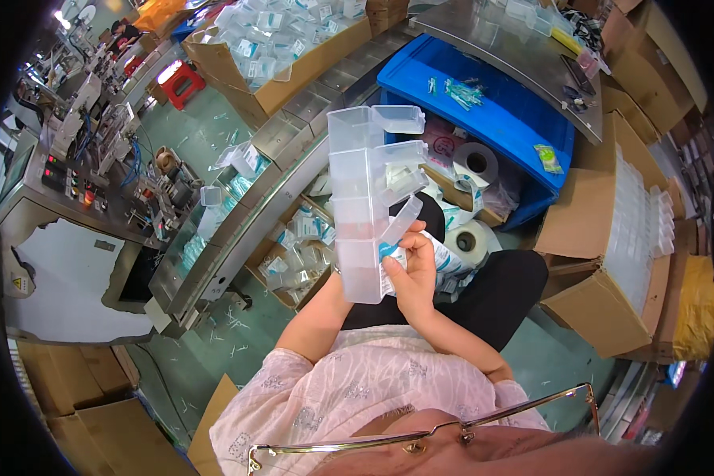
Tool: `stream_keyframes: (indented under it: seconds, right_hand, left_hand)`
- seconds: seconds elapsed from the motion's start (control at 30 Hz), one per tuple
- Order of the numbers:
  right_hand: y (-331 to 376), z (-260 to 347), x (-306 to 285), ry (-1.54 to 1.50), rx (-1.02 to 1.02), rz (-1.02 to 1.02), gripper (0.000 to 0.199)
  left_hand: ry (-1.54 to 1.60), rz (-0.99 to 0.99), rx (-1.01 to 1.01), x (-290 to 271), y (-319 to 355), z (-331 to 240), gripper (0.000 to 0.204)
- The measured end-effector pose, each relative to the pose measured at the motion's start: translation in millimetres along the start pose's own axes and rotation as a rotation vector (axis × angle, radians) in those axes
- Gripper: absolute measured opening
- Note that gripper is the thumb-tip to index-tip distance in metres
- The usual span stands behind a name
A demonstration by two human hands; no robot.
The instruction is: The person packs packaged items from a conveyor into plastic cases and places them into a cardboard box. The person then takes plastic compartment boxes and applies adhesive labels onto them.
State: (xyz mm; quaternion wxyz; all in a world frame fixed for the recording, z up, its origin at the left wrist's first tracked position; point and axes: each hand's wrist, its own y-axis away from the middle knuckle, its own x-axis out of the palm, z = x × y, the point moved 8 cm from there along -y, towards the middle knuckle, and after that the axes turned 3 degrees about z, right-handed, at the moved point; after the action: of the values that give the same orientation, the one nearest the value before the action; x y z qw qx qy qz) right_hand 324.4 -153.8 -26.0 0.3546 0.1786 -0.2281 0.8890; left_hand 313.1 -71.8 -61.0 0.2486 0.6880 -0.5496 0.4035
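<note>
A row of joined clear plastic boxes (353, 186) with flip lids stands upright in front of me, several lids hanging out to its right. My left hand (339, 279) holds the row from behind; its fingers are mostly hidden, with a pinkish blur showing through the plastic. At the lower boxes' right side, my right hand (416, 274) is closed in a pinch on a white and blue printed label (390, 258). The label lies against or just beside the lowest boxes; which one I cannot tell.
At my left runs a metal conveyor (242, 218). Beyond it, a carton (274, 99) is heaped with clear boxes. A blue bin (484, 71) carries small teal packs. Label rolls (468, 242) sit near my knees. An open carton (591, 293) of plastic boxes stands at right.
</note>
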Motion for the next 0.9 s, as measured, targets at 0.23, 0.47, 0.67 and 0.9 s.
stream_keyframes:
  seconds: [0.23,0.47,0.67,0.9]
  right_hand:
    - [1,29,8,0.740,-0.123,0.138,0.049]
    - [12,-18,14,1.025,-0.025,0.583,0.104]
    - [29,-14,-30,0.884,-0.106,0.143,0.088]
    - [18,16,-32,0.671,-0.045,0.195,0.071]
  left_hand:
    - [0.012,0.117,0.083,-24,-6,-8,0.055]
    - [0.045,0.055,0.255,-26,2,-28,0.056]
    - [-0.201,-0.107,0.281,-49,18,-14,0.056]
    - [-0.174,-0.341,0.337,-6,37,-59,0.072]
